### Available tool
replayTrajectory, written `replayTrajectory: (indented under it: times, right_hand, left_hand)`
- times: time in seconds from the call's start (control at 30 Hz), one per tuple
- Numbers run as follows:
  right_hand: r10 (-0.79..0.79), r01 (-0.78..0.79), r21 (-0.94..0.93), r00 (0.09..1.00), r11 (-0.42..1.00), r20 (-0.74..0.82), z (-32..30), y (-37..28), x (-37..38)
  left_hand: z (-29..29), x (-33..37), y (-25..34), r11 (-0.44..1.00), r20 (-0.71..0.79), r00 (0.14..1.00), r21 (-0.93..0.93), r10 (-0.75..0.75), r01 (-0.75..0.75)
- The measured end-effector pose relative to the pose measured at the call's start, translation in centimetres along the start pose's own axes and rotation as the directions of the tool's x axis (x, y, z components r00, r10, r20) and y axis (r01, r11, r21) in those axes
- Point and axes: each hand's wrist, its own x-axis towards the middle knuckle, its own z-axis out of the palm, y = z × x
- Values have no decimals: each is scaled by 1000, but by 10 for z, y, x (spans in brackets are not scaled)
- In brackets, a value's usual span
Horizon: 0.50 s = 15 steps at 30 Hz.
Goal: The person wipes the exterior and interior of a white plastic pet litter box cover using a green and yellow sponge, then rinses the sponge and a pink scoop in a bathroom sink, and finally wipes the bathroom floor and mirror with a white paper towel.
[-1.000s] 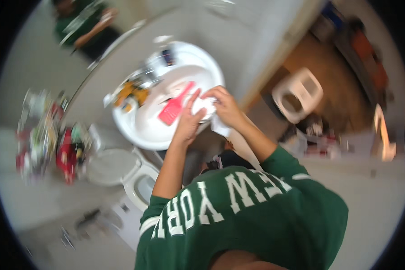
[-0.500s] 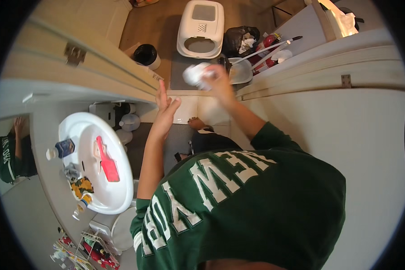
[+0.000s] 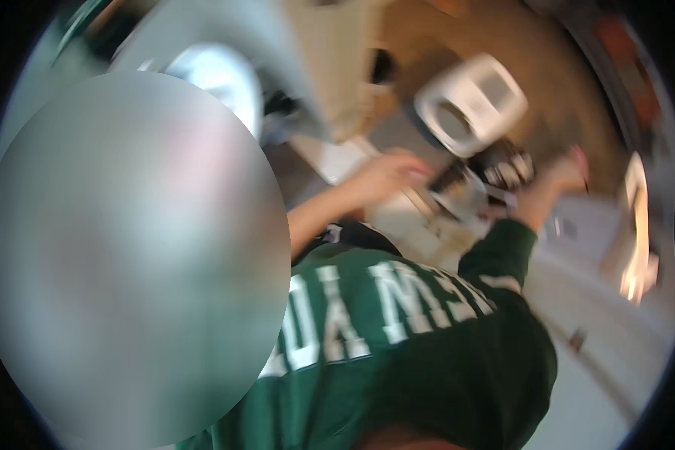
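My left hand (image 3: 396, 174) reaches in from the left above the pale door sill, near a shallow light tray (image 3: 463, 196). Motion blur smears its fingers, and I cannot make out anything held. Farther right, my right hand (image 3: 564, 174) is stretched out past a dark bag (image 3: 502, 159) with whitish stuff showing in it. Its fingers are blurred too, and the white crumpled thing seen in it earlier is not visible there now. Beyond the tray stands a white hooded litter box (image 3: 472, 105) with a round opening.
A white sink (image 3: 221, 79) is at the upper left, partly hidden by a large grey blurred oval over the left side. A door edge (image 3: 337, 67) stands between sink and litter box. A dark bin (image 3: 382, 66) is beside it. Brown floor (image 3: 427, 34) lies beyond.
The view has swung, so the scene appears turned clockwise and shifted right. My right hand has moved right, and the white crumpled thing no longer shows in it. My left hand now points rightward.
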Motion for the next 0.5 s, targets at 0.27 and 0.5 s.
replayTrajectory:
  times: [0.27,0.5]
  right_hand:
    - [99,-212,-161,847,964,-523,187,-73,-97]
    - [679,-267,-838,717,475,157,178,-176,-234]
  left_hand:
    - [53,-20,24,976,-463,884,-158,62,-151]
    - [18,-90,30,771,-206,966,-585,159,-251]
